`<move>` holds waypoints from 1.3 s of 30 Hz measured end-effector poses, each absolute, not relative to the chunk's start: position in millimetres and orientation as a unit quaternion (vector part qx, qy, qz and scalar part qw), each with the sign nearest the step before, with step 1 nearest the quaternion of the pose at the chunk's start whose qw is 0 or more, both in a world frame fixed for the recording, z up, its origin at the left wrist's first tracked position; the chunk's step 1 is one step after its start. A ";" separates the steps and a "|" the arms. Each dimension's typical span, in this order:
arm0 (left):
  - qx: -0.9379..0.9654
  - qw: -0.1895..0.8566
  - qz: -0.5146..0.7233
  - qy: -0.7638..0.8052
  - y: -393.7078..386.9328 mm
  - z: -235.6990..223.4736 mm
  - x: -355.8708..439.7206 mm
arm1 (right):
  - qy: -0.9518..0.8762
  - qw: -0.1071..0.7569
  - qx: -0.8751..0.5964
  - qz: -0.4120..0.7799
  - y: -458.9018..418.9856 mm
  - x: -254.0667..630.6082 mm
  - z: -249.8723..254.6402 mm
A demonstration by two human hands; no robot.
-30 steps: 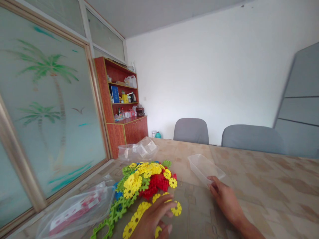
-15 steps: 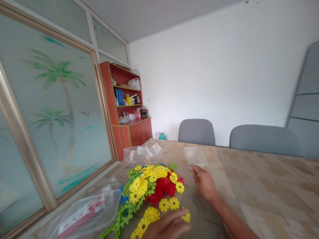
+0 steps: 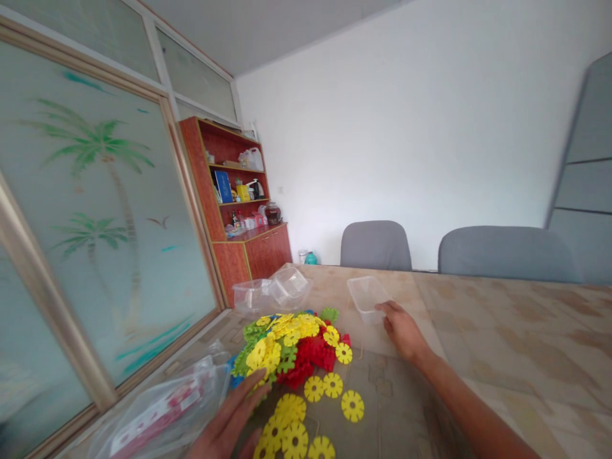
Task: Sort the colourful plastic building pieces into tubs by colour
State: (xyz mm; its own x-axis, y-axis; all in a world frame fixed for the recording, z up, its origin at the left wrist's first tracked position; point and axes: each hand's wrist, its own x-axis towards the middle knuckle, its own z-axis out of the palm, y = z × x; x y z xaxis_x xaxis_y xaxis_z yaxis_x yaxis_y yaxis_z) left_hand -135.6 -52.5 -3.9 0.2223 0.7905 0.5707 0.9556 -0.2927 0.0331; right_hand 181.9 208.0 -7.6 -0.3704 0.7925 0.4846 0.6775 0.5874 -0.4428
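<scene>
My left hand lies low over the near side of a heap of plastic snowflake discs, its fingers stretched out flat. Under and beside its fingertips are green discs and yellow discs; part of the green ones is hidden by the hand. Red discs fill the heap's right side. Several loose yellow discs lie flat on the table between my hands. My right hand has its fingers closed at the near right corner of a clear plastic container, beyond the heap.
Two more clear containers sit behind the heap. A clear plastic bag with pink and white contents lies at the left, near the frosted glass partition. Grey chairs stand along the table's far edge.
My left hand has moved left from the loose yellow discs to the heap, uncovering more discs. My right hand is at the container's corner; the container has turned slightly and shifted left.
</scene>
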 end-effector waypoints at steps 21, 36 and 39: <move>-0.682 -0.021 -0.180 -0.708 58.9 22.5 -135.9 | -0.834 0.344 -0.324 0.285 175.5 84.2 -13.6; -0.803 -0.017 -0.225 -0.552 3.2 -1.7 -39.9 | -0.805 0.314 -0.312 0.395 117.3 170.6 -20.2; -0.852 -0.022 -0.218 -0.476 -3.6 -7.8 -32.8 | -0.761 0.321 -0.313 0.468 104.4 190.2 -16.2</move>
State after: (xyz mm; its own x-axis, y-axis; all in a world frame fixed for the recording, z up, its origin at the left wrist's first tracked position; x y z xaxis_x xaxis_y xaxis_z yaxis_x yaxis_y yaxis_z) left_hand -32.8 -3.6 -7.8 0.4512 0.8205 0.3510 0.8013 -0.5456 0.2454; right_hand 190.2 104.4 -16.2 -0.5973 0.7775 0.1965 0.1763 0.3663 -0.9137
